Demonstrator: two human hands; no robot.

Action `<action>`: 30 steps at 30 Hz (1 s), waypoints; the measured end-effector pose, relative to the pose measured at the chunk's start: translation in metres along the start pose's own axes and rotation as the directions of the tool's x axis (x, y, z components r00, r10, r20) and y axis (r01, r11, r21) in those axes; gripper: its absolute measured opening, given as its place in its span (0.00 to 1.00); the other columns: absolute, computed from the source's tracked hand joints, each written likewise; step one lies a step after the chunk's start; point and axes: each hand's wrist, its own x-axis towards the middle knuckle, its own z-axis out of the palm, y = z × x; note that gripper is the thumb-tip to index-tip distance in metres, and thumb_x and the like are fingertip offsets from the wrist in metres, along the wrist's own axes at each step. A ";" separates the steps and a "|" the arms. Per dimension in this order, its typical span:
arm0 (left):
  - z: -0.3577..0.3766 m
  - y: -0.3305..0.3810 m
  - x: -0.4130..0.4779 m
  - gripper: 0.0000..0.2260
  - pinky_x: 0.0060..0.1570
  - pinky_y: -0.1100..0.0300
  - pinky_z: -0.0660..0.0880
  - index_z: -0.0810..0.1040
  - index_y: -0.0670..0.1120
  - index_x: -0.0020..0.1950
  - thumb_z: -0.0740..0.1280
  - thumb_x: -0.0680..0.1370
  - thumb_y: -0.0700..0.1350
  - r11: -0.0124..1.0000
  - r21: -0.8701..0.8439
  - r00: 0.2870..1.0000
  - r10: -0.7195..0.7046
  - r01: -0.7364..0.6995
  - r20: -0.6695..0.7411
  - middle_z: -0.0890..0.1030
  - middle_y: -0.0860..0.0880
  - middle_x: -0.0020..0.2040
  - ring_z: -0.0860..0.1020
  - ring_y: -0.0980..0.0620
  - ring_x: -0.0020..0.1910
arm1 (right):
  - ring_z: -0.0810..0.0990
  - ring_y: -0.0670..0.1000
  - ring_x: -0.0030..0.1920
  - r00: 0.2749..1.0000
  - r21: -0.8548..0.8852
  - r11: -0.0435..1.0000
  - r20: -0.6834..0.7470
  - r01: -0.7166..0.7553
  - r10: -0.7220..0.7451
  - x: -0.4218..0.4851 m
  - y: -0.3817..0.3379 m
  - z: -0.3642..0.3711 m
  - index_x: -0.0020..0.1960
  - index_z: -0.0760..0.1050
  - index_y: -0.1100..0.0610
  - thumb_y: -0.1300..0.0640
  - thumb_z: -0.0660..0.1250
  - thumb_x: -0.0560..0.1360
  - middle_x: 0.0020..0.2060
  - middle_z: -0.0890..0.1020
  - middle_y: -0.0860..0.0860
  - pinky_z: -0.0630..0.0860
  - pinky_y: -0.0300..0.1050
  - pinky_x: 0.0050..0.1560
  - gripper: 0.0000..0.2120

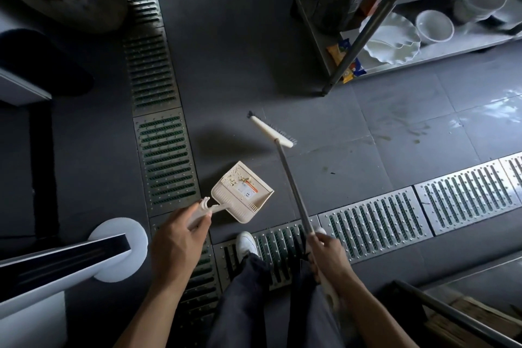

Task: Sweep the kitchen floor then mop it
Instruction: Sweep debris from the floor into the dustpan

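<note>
A view straight down from head height onto a dark grey tiled kitchen floor (pixel 226 51) crossed by metal drain grates (pixel 165 155). The left hand (pixel 176 243) is wrapped closed around the handle of a cream dustpan (pixel 243 192), holding it just above or at the floor ahead of the person's white shoe (pixel 246 243); whether the pan touches the tiles cannot be told. Pale crumbs and small scraps lie in the far corner of the pan, beside a printed label. The right hand (pixel 327 256) is closed in a fist around the grey pole of a broom (pixel 272 131), whose cream head with dark bristles rests on the floor beyond the dustpan, well apart from it. To the right of the broom head the tiles show smears and a wet sheen. At upper right, a steel shelf rack (pixel 364 28) carries white bowls (pixel 435 25) and plates on its low shelf.
</note>
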 end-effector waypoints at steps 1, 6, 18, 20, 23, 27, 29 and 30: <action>-0.002 -0.004 -0.001 0.13 0.35 0.57 0.75 0.86 0.52 0.56 0.77 0.73 0.52 1.000 0.006 1.000 -0.018 0.018 -0.010 0.87 0.50 0.46 0.84 0.43 0.41 | 0.73 0.51 0.20 1.000 -0.011 1.000 -0.023 0.006 -0.006 0.010 -0.006 -0.001 0.41 0.77 0.65 0.54 0.61 0.82 0.25 0.76 0.55 0.73 0.42 0.21 0.17; -0.010 -0.022 0.000 0.10 0.34 0.59 0.73 0.85 0.56 0.55 0.75 0.75 0.55 0.996 0.030 0.996 -0.079 0.080 -0.031 0.86 0.52 0.42 0.84 0.46 0.41 | 0.80 0.55 0.26 0.998 -0.113 0.994 -0.060 -0.009 0.002 0.051 -0.027 0.007 0.34 0.75 0.58 0.53 0.61 0.77 0.26 0.80 0.56 0.80 0.51 0.29 0.15; -0.007 -0.023 0.014 0.08 0.33 0.59 0.66 0.85 0.56 0.52 0.74 0.75 0.54 0.986 -0.001 0.982 -0.164 0.165 -0.092 0.86 0.49 0.42 0.83 0.42 0.41 | 0.81 0.59 0.33 0.973 -0.275 0.959 0.192 -0.070 0.126 0.004 -0.007 0.056 0.38 0.77 0.58 0.48 0.59 0.73 0.31 0.79 0.56 0.79 0.52 0.34 0.16; -0.007 -0.023 0.015 0.08 0.35 0.59 0.67 0.85 0.56 0.53 0.74 0.75 0.54 0.985 -0.017 0.981 -0.170 0.169 -0.097 0.86 0.50 0.43 0.83 0.42 0.43 | 0.76 0.55 0.25 0.963 -0.218 0.974 0.244 -0.058 0.111 -0.009 -0.008 0.053 0.38 0.77 0.59 0.53 0.60 0.77 0.27 0.77 0.54 0.75 0.45 0.25 0.14; -0.009 -0.024 0.014 0.10 0.36 0.58 0.68 0.85 0.55 0.55 0.74 0.75 0.54 0.986 -0.032 0.982 -0.163 0.161 -0.093 0.87 0.49 0.46 0.83 0.41 0.45 | 0.71 0.52 0.20 0.958 -0.180 0.983 0.276 -0.029 0.079 -0.022 -0.010 0.049 0.37 0.75 0.59 0.56 0.61 0.79 0.24 0.74 0.53 0.70 0.40 0.22 0.14; -0.015 -0.029 0.008 0.12 0.39 0.58 0.69 0.85 0.55 0.58 0.74 0.75 0.54 0.960 -0.123 0.961 -0.262 0.250 -0.090 0.87 0.49 0.49 0.83 0.41 0.49 | 0.74 0.52 0.22 0.972 -0.224 0.975 0.230 0.002 0.051 -0.011 -0.016 0.050 0.37 0.75 0.59 0.52 0.61 0.78 0.25 0.76 0.52 0.72 0.43 0.25 0.14; -0.021 -0.036 0.006 0.12 0.39 0.58 0.68 0.86 0.55 0.57 0.75 0.75 0.54 0.961 -0.111 0.958 -0.265 0.253 -0.111 0.87 0.50 0.48 0.84 0.43 0.48 | 0.77 0.54 0.26 0.983 -0.285 0.957 0.183 0.053 0.000 0.004 -0.025 0.053 0.39 0.78 0.58 0.49 0.62 0.77 0.26 0.78 0.52 0.77 0.49 0.29 0.15; -0.025 -0.040 0.005 0.12 0.39 0.58 0.68 0.86 0.55 0.57 0.74 0.75 0.55 0.961 -0.111 0.957 -0.266 0.253 -0.119 0.87 0.50 0.48 0.83 0.43 0.47 | 0.79 0.56 0.28 0.987 -0.318 0.945 0.158 0.078 -0.028 0.012 -0.033 0.055 0.39 0.79 0.57 0.48 0.62 0.77 0.26 0.79 0.53 0.79 0.53 0.32 0.15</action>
